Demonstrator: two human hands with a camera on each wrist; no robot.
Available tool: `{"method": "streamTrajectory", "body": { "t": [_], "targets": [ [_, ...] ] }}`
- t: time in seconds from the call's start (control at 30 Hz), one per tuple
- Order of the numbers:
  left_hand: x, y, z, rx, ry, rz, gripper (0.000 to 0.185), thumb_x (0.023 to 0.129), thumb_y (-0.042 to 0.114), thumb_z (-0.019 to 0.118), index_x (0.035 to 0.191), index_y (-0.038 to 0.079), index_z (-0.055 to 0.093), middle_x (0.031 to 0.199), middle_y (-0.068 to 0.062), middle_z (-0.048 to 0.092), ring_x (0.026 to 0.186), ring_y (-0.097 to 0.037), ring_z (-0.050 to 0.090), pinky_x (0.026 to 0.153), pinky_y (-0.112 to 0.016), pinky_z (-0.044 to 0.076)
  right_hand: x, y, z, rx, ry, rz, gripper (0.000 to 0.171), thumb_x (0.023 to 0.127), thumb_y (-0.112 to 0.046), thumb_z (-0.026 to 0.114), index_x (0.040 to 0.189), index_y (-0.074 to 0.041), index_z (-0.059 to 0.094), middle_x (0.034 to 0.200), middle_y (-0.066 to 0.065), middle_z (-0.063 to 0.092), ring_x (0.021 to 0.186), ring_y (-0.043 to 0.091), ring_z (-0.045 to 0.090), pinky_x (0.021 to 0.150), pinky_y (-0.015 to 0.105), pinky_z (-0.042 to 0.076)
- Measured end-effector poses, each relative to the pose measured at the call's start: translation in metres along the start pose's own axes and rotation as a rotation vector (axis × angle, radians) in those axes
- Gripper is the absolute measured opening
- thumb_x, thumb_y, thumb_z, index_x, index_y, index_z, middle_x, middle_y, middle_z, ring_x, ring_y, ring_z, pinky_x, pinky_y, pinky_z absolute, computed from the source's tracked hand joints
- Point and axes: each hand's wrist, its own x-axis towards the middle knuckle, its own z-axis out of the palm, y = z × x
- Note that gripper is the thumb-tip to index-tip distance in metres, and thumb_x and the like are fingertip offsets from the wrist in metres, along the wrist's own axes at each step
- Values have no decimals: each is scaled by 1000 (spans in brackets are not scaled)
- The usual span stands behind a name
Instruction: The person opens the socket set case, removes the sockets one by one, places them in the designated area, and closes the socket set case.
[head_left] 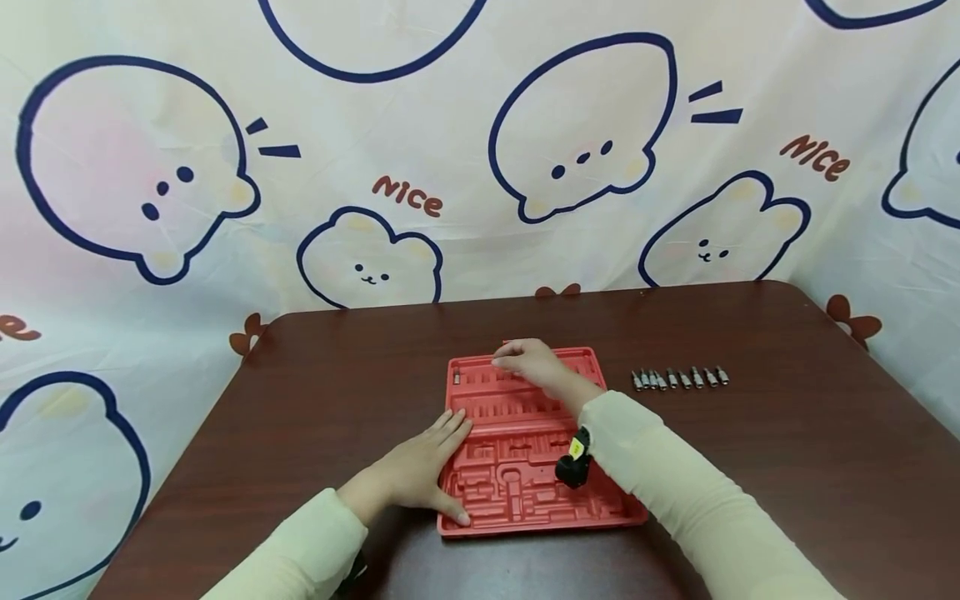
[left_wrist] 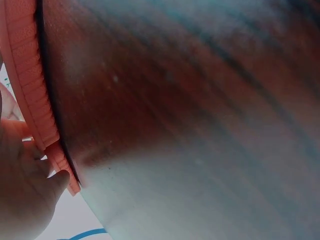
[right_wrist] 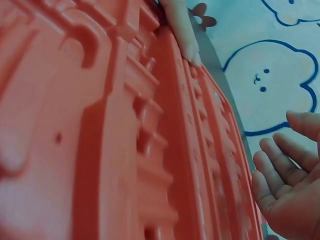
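A red plastic tool case (head_left: 517,522) lies open and flat on the table, its moulded slots facing up. One small metal bit socket (head_left: 457,377) sits in a slot at the upper left of the case. My left hand (head_left: 420,467) rests on the case's left edge with fingers spread; the left wrist view shows this hand (left_wrist: 30,185) beside the case's side wall (left_wrist: 31,75). Over the upper slots is my right hand (head_left: 536,367). In the right wrist view, that hand (right_wrist: 292,175) has loosely bent fingers, thumb apart, and nothing visible between them.
To the right of the case, several metal bit sockets (head_left: 678,379) stand or lie in a row on the dark brown table (head_left: 337,375). A printed cloth (head_left: 465,258) hangs behind and beside the table. A black wrist camera (head_left: 573,467) on my right arm covers part of the case.
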Motion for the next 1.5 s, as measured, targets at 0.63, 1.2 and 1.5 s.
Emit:
{"method": "streamTrajectory", "body": {
  "t": [0.63, 1.2, 1.5],
  "targets": [
    [1, 0, -3, -10, 3, 16, 115, 55, 70, 58, 139, 5, 13, 143, -12, 6, 129, -25, 2, 96, -41, 24, 39, -5, 41, -312, -123, -64, 30, 84, -13, 57, 112, -3, 57, 111, 10, 55, 103, 22, 49, 84, 35, 40],
    [1, -2, -1, -36, 0, 33, 115, 55, 69, 59, 138, 4, 16, 143, -13, 9, 129, -26, 3, 96, -42, 25, 34, -13, 58, -485, -27, -27, 28, 83, -20, 56, 108, -8, 61, 111, 4, 57, 110, 26, 40, 94, 46, 21],
    [2, -3, -2, -38, -15, 19, 115, 55, 70, 59, 139, 6, 13, 143, -10, 6, 129, -24, 0, 97, -40, 23, 36, -12, 61, -101, 31, 23, 19, 79, -4, 58, 97, 1, 61, 91, 10, 59, 82, 20, 51, 72, 30, 43]
  ]
}}
